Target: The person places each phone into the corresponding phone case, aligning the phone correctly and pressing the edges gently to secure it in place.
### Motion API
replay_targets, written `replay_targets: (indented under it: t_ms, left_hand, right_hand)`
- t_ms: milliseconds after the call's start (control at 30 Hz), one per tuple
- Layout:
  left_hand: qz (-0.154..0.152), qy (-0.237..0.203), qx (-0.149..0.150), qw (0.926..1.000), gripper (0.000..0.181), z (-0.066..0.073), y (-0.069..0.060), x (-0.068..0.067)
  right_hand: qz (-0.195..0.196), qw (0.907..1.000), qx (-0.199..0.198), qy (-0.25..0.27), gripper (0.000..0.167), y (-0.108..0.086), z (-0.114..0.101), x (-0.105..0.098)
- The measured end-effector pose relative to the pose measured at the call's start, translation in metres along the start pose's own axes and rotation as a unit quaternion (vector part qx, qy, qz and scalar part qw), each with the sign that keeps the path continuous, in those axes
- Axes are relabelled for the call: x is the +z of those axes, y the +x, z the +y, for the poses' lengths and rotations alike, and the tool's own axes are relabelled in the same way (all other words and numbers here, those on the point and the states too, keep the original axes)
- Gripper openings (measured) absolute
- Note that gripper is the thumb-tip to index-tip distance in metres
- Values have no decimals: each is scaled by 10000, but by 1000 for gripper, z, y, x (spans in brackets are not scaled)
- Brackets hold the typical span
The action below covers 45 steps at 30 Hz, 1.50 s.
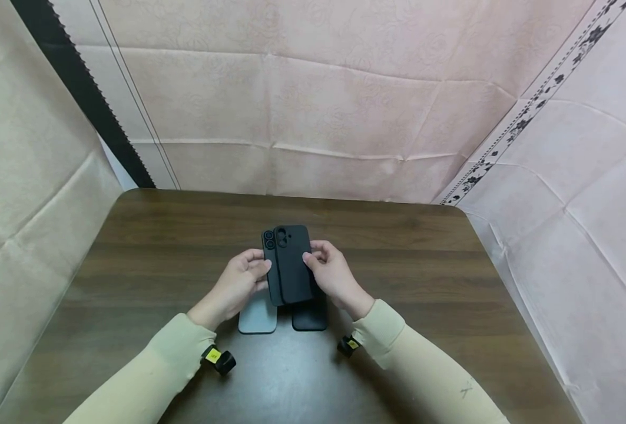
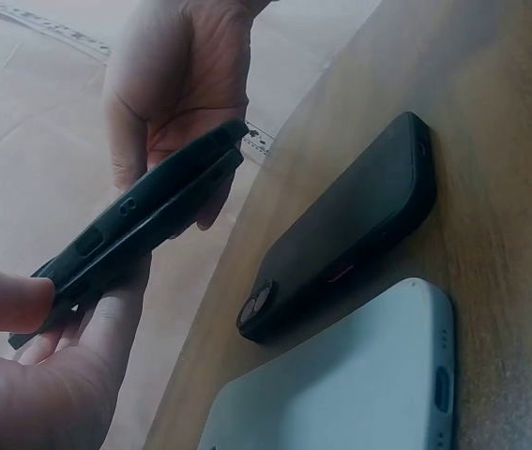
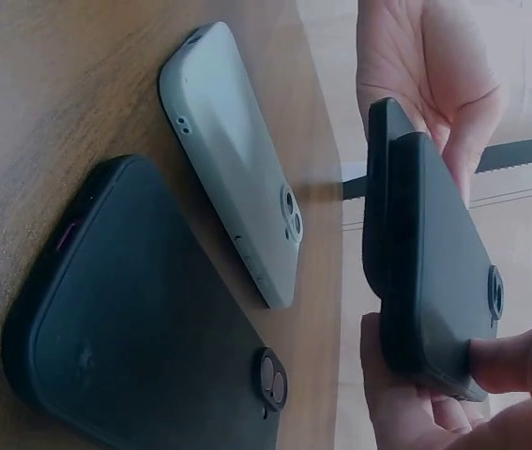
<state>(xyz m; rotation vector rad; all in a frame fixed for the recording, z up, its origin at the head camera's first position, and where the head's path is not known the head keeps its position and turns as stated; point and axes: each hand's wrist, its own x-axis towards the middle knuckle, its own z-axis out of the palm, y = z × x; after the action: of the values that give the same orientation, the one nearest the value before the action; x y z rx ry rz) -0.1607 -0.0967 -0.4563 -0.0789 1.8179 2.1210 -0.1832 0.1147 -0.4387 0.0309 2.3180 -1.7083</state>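
Note:
My left hand pinches a dark phone in a case by its left edge, thumb in front. Overlapping it from the front, a black phone case is gripped at its right edge by my right hand. Both are held tilted above the table, camera ends up; whether a phone sits inside the front case I cannot tell. Below them a light blue cased phone and a black cased phone lie back side up, side by side with a gap. Their upper parts are hidden in the head view.
The brown wood-grain table extends around the hands, its rounded far edge against a pale cloth backdrop. More cloth hangs at the left and right sides. Each wrist carries a small black camera.

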Motion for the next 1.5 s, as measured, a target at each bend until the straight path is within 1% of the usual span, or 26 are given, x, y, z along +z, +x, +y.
replay_targets:
  t_ms: [233, 567, 833, 967, 1067, 1233, 1367, 1500]
  left_hand:
    - [9, 37, 6, 10000, 43, 0, 0, 0]
    - [-57, 121, 36, 9999, 45, -4, 1, -3]
    - [-60, 18, 74, 10000, 33, -4, 0, -2]
    - [-136, -82, 125, 9998, 28, -4, 1, -1]
    - [-164, -67, 145, 9997, 29, -5, 1, -1]
    - [-146, -79, 66, 9998, 31, -5, 1, 0]
    - [-122, -86, 69, 9999, 38, -5, 2, 2]
    - [-61, 144, 189, 9997, 47, -5, 3, 4]
  right_hand:
    - [-36, 10000, -35, -64, 37, 0, 1, -3]
    - [-302, 9993, 49, 228, 41, -2, 1, -7]
    - [-522, 9981, 76, 332, 40, 0, -2, -7]
    - [-473, 9983, 54, 329, 39, -1, -2, -5]
    - [-392, 9988, 32, 292, 35, -1, -1, -4]
    - [-249, 9996, 0, 147, 29, -2, -1, -1]
    - [-203, 9998, -16, 43, 27, -3, -1, 0]
    - [-201, 9998, -27, -2, 28, -3, -1, 1]
